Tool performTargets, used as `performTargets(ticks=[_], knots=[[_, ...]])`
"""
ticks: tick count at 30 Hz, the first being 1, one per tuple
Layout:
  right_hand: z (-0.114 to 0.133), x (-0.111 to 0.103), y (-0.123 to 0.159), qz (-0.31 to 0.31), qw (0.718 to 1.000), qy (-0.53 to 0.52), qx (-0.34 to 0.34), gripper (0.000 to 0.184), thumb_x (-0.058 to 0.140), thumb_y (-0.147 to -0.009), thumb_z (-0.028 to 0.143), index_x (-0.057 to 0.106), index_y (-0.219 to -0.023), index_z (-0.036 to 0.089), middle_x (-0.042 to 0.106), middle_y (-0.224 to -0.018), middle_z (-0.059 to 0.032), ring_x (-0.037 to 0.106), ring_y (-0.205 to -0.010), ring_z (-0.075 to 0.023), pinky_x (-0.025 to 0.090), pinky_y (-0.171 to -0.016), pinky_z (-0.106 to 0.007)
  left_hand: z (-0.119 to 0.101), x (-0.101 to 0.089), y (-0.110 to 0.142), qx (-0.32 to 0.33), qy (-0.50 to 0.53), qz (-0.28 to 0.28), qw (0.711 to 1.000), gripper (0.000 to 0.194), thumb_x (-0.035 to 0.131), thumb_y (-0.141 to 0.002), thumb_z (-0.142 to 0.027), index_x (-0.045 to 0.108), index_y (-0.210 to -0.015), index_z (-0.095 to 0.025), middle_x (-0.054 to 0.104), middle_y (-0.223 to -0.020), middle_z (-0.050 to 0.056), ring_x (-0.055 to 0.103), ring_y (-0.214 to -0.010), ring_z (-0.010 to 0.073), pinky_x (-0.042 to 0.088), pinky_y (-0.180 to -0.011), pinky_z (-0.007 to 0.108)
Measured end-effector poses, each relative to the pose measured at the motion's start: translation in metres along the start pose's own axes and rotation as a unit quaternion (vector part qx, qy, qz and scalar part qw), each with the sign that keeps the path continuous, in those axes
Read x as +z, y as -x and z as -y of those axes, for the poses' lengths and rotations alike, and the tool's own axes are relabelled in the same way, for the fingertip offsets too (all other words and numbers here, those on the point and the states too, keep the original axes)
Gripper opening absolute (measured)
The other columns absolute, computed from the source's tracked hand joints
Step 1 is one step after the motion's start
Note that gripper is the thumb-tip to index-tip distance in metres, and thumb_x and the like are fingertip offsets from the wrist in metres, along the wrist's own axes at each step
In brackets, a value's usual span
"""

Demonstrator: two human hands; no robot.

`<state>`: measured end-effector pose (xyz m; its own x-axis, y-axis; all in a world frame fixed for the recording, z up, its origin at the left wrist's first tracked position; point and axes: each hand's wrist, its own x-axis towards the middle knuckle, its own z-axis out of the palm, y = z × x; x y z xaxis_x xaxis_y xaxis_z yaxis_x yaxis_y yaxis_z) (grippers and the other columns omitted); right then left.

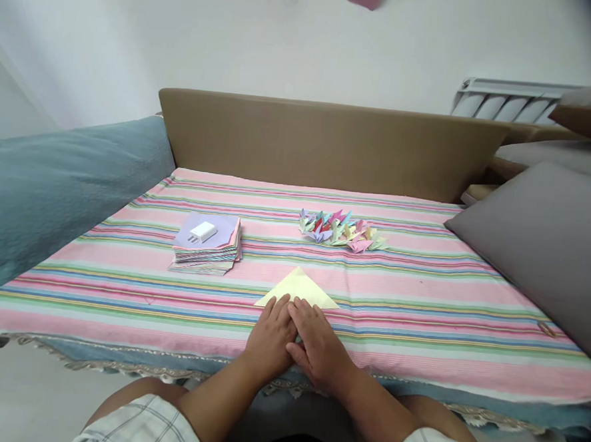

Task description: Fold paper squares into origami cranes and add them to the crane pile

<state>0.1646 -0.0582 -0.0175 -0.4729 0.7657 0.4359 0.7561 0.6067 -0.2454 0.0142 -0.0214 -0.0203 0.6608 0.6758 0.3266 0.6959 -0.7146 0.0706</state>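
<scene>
A sheet of pale yellow paper (299, 286), folded into a triangle, lies flat on the striped cloth with its peak pointing away from me. My left hand (272, 333) rests palm down, its stretched fingertips on the triangle's near edge. Beside it, my right hand (318, 342) lies the same way, fingers extended onto that edge and touching the left hand. Neither hand grips anything. Part of the paper's lower edge is hidden under the fingers.
A stack of coloured paper squares (208, 252) stands at the left, topped by a white plug adapter (203, 232). Several folded paper cranes (339, 232) cluster beyond the triangle. A grey cushion (539, 242) leans at the right; the striped cloth (421, 295) covers the seat.
</scene>
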Motion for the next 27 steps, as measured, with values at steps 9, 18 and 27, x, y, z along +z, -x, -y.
performTargets(ticks=[9,18,27], knots=[[-0.005,0.004,0.013,0.016,0.997,0.05,0.058,0.071,0.039,-0.088,0.052,0.017,-0.143,0.013,0.031,-0.143,-0.0184,0.025,-0.133,-0.0346,0.021,-0.103,-0.063,-0.001,-0.005,-0.002,-0.008,-0.001,0.011,1.0,0.054,0.047,-0.084,-0.045,0.042,-0.132,-0.02,0.051,-0.121,0.013,0.036,-0.126,0.0299,0.023,-0.107,0.049],[-0.02,-0.005,0.023,-0.01,0.987,0.075,0.139,0.067,0.035,-0.092,0.045,0.004,-0.145,0.019,0.041,-0.139,-0.0139,0.04,-0.126,-0.0292,0.021,-0.103,-0.058,-0.004,-0.009,-0.003,-0.019,-0.007,-0.001,1.0,0.058,0.051,-0.081,-0.047,0.043,-0.13,-0.019,0.051,-0.115,0.013,0.038,-0.121,0.0308,0.027,-0.103,0.049],[-0.025,-0.014,0.019,-0.01,0.978,0.025,0.207,0.056,0.039,-0.09,0.038,0.024,-0.141,0.018,0.053,-0.129,-0.0122,0.051,-0.117,-0.0251,0.025,-0.104,-0.051,0.009,-0.027,0.014,-0.085,-0.043,0.032,0.995,0.07,0.062,-0.072,-0.053,0.045,-0.128,-0.016,0.051,-0.114,0.014,0.045,-0.108,0.0302,0.036,-0.094,0.044]])
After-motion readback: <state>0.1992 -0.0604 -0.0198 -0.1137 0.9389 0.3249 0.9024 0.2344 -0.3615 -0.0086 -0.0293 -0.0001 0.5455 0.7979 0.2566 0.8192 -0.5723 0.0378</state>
